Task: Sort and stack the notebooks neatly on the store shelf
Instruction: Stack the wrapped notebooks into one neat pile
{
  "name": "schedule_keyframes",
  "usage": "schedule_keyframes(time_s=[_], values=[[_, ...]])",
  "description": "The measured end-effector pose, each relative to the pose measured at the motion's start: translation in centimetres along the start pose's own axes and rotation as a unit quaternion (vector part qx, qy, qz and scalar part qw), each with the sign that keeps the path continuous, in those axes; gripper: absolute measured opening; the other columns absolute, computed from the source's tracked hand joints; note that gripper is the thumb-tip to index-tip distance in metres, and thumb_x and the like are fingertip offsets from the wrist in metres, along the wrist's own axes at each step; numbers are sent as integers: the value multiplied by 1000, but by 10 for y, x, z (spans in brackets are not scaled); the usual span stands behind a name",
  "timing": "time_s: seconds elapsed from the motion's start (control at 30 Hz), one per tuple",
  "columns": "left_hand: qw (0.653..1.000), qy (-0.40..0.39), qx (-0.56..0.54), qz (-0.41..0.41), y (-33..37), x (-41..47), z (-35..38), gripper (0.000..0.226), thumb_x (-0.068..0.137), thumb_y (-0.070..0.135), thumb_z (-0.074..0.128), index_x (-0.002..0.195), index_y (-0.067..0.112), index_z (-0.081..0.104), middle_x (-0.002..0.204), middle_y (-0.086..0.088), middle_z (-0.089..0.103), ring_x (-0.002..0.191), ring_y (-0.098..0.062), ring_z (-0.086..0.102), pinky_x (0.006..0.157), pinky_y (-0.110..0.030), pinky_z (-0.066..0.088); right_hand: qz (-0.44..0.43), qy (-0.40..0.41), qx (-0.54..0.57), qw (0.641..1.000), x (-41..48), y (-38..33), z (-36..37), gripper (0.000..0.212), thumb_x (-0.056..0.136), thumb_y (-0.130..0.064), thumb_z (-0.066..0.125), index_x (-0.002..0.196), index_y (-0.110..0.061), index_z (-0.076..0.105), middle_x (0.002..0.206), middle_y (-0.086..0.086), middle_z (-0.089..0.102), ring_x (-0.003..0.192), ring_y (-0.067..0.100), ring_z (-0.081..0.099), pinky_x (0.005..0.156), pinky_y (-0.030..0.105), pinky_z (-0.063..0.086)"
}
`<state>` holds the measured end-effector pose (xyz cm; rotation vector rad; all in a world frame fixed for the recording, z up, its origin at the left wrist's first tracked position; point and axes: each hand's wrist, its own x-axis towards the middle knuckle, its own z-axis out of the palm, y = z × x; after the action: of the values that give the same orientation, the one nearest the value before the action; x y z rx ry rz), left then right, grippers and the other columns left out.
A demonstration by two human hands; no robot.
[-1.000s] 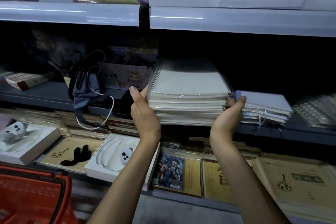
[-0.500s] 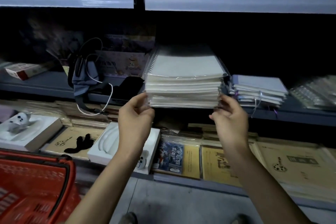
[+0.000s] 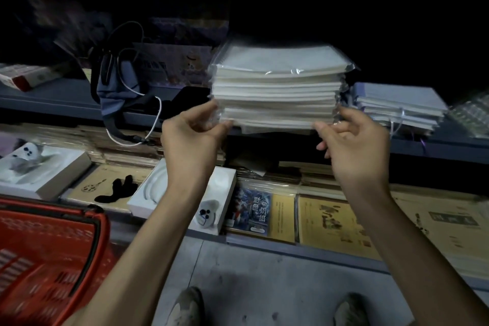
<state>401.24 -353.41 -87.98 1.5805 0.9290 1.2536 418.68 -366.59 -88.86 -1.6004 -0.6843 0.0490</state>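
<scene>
Dim shelf point(image 3: 53, 99), stack point(image 3: 277, 92) at 12 o'clock; left hand point(image 3: 190, 130) pinches its bottom corner, right hand point(image 3: 353, 137) curled at the other corner, grip unclear. Likely heavy with slippery wrap: lift from underneath.

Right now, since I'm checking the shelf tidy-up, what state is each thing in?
tall notebook stack: wrapped, lying flat on the shelf, edges roughly squared.
left hand: pinches the stack's lower left corner.
right hand: fingers curled at its lower right corner, grip unclear.
small notebook stack: flat, untouched, to the right.
</scene>
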Motion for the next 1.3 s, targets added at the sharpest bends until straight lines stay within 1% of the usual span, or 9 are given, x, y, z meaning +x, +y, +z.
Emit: schedule_keyframes(time_s=[0.17,0.37,0.63,0.77,0.83,0.87,0.9,0.93,1.3], values=[[1000,11,-21,17,7,9,11,44,81,14,90,123,16,77,84,7,74,69,4,63,81,-15,57,-25,13,24,999,20,2,2,49,96,-22,73,141,-13,57,86,-4,66,64,2,62,66,16,49],[999,20,-37,17,5,25,27,42,80,15,91,120,16,79,87,-3,79,87,-23,78,81,-26,63,-71,14,-2,997,48,6,0,43,97,-24,72,137,-12,60,90,3,63,78,13,64,73,23,55],[1000,15,-15,13,-9,37,39,41,78,18,92,117,21,80,104,10,79,85,4,67,89,-26,61,-70,17,-38,997,60,22,6,39,98,-24,70,134,-12,62,79,-14,53,69,-7,55,73,10,46],[1000,-3,-25,15,-12,46,32,44,78,20,93,119,24,79,111,0,80,101,-1,71,96,-24,58,-66,28,-41,997,56,20,12,33,100,-23,67,131,-12,64,74,-15,50,65,-13,53,72,6,44],[999,-13,-31,14,-13,53,30,45,78,18,93,120,21,79,101,4,78,82,4,61,91,-19,55,-68,35,-39,996,55,15,14,31,100,-22,67,129,-12,65,74,-15,51,65,-15,53,72,5,44],[999,-17,-35,11,-14,56,29,45,78,16,93,120,19,79,108,11,38,69,4,52,87,-17,52,-70,36,-38,996,54,14,15,30,100,-22,67,128,-12,65,74,-16,52,65,-15,53,72,5,44],[999,-22,-38,7,-16,59,27,45,78,14,92,121,17,78,66,25,37,62,2,43,87,-15,50,-73,38,-37,996,51,12,16,29,99,-23,68,126,-13,66,74,-16,53,66,-15,54,72,6,44],[999,-26,-41,3,-17,61,26,46,79,12,92,122,16,78,64,17,34,59,-1,38,88,-14,49,-75,42,-35,996,49,10,17,27,99,-23,68,124,-14,66,74,-16,54,65,-13,54,71,6,45],[997,-33,-64,-3,-21,54,28,70,75,5,93,140,6,65,105,1,74,91,-2,66,86,-16,56,-82,44,12,996,6,9,24,18,98,-23,70,113,-19,61,83,1,59,73,21,63,65,31,53]])
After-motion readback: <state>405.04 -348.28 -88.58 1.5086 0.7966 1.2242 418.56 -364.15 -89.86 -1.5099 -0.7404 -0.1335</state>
